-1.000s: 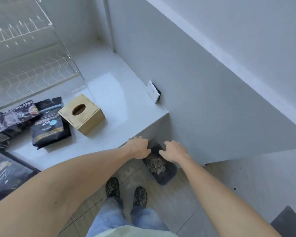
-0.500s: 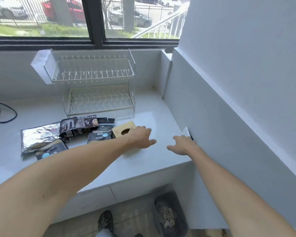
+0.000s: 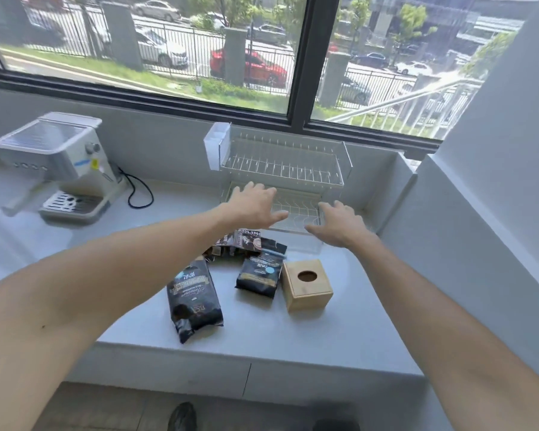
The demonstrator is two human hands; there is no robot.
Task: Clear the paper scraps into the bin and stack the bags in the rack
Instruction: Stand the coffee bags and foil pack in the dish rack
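A two-tier white wire rack (image 3: 280, 169) stands at the back of the counter under the window, nothing on its shelves. Three dark coffee bags lie flat in front of it: a long one (image 3: 193, 301), a smaller one (image 3: 259, 273) and a brown-printed one (image 3: 241, 239) partly under my left arm. My left hand (image 3: 252, 205) hovers over the rack's lower tier, fingers spread, holding nothing. My right hand (image 3: 339, 227) hovers at the rack's front right corner, also spread and holding nothing. The bin is out of view.
A wooden tissue box (image 3: 307, 284) sits right of the bags. A white espresso machine (image 3: 59, 169) with a black cord (image 3: 139, 194) stands at the far left. A grey wall (image 3: 448, 244) bounds the white counter (image 3: 324, 331) on the right. My shoes show on the floor below.
My view has swung up from the bin on the floor to the counter and window. Both hands have risen from the bin and reached forward to the rack.
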